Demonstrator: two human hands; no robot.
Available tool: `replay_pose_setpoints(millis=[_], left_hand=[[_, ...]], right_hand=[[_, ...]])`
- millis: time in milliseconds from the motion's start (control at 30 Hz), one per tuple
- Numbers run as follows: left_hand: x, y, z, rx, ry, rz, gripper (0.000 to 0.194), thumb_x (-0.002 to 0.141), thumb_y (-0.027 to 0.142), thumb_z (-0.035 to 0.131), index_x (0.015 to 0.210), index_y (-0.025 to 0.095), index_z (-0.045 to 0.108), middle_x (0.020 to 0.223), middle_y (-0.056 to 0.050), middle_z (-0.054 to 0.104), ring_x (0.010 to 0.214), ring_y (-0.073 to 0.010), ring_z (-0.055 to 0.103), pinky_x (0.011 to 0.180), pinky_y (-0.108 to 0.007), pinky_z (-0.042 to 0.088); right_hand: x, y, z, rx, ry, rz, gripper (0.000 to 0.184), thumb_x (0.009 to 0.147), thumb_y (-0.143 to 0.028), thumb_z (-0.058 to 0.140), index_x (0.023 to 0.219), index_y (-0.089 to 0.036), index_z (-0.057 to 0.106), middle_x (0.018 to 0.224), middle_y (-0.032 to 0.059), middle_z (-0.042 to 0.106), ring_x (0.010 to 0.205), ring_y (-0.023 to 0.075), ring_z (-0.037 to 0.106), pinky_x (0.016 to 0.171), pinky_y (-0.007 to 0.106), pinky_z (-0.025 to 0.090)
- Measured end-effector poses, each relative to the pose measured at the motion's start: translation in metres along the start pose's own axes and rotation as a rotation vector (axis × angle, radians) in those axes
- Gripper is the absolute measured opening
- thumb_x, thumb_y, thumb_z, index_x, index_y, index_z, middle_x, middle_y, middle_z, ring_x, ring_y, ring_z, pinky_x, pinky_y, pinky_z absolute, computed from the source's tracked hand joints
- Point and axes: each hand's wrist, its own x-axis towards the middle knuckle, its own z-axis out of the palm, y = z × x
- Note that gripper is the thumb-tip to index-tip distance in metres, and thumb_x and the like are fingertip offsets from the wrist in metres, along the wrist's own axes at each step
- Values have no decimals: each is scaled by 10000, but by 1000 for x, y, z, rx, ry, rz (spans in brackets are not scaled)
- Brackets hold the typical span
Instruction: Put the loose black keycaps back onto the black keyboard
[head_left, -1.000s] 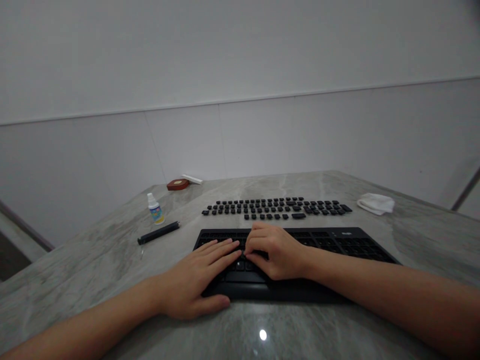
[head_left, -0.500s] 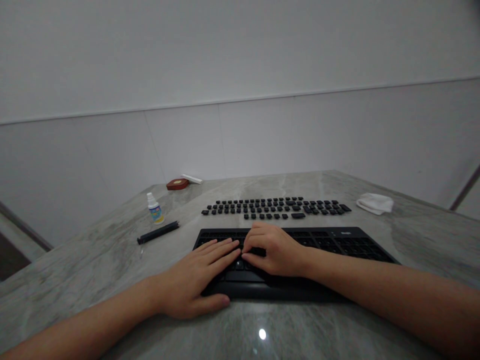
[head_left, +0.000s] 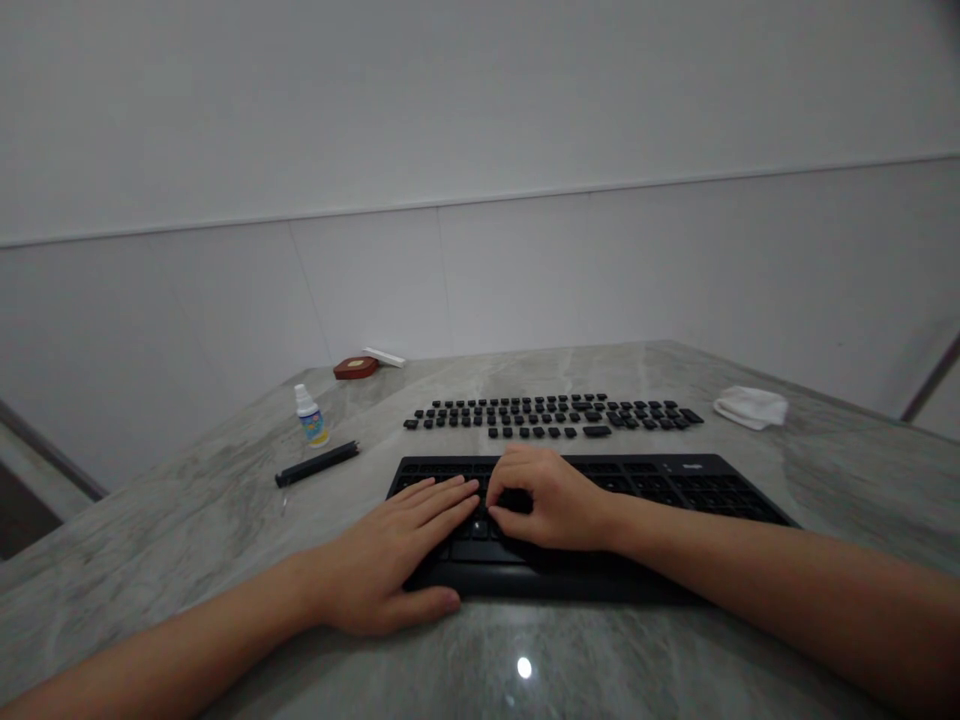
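Black plastic, wide and low, the keyboard (head_left: 555, 580) lies on the grey marbled counter (head_left: 390, 670) in your head view, right in front of you. Your left hand (head_left: 375, 575) is open and flat, fingers slightly spread over the keyboard's left part, thumb along its near edge. Your right hand (head_left: 559, 500) is curled just beside those fingertips, thumb and forefinger bent towards each other over the keys; whether they grip a key, you can't tell from here.

Loose small black keycaps (head_left: 597, 431) sit in rows just beyond the keyboard. The step in hand looks like fine fingertip work on one small spot. I'd judge that any next move there calls for a steady left palm and a light, straight touch from your right fingertips, clear of neighbouring keys.

Beyond the keyboard's left end are a slim black stick-like tool (head_left: 318, 464), an upright white bottle with a blue-and-yellow label (head_left: 311, 420) and, farther off, a reddish-brown case (head_left: 355, 369). A crumpled white cloth (head_left: 751, 408) lies beyond its right end.
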Motion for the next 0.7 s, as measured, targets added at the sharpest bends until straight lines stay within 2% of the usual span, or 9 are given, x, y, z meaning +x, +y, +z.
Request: replay_pose_setpoints(millis=[133,700], left_hand=[[0,-1,1,-13,13,8,778,921,504,514,1534,247,109,1586,-102,158,1437,-327,228,1166,-552,232],[0,-1,1,-6,4,4,785,920,502,515,1535,249,98,1584,-103,167,1439,-325,223,1159,-554,247]], right_hand=[[0,-1,0,7,3,-20,89,728,-97,610,756,-137,686,730,47,673,712,160,587,717,287,465],[-1,1,1,7,23,-61,64,764,-118,613,759,-138,674,736,57,671,727,168,584,726,304,469]])
